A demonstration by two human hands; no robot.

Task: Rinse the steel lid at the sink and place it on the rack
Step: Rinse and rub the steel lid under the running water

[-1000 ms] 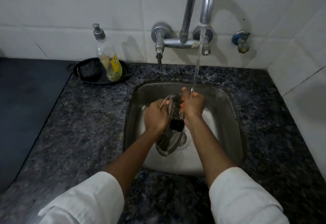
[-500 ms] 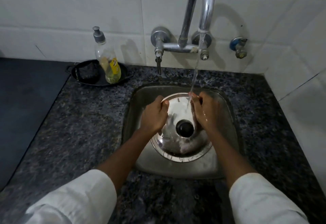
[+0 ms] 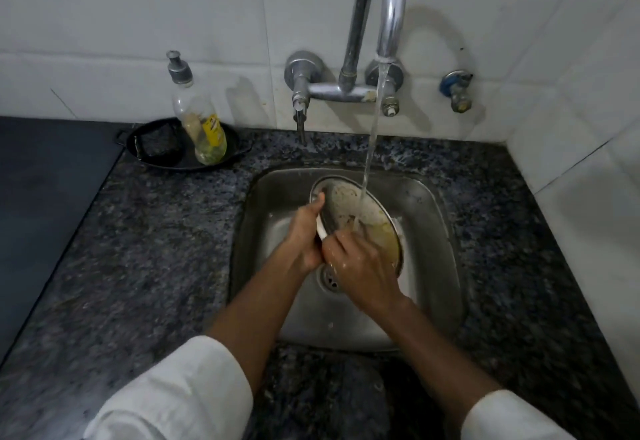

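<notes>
Sink (image 3: 436,242): steel lid (image 3: 360,217) tilted inside, underside up, under tap stream (image 3: 372,148). Left hand (image 3: 303,235): fingers clamped on rim at 9 o'clock. Right hand (image 3: 360,266): fingers together, rubbing at 6 o'clock. Step: rinsing. Next: likely clear residue; rack unseen

steel lid (image 3: 360,217) held tilted over the sink (image 3: 440,266), underside up, smeared yellowish. left hand (image 3: 304,235) grips its left rim; right hand (image 3: 360,269) lies on the near edge. tap (image 3: 381,23) stream lands on the lid.
</notes>
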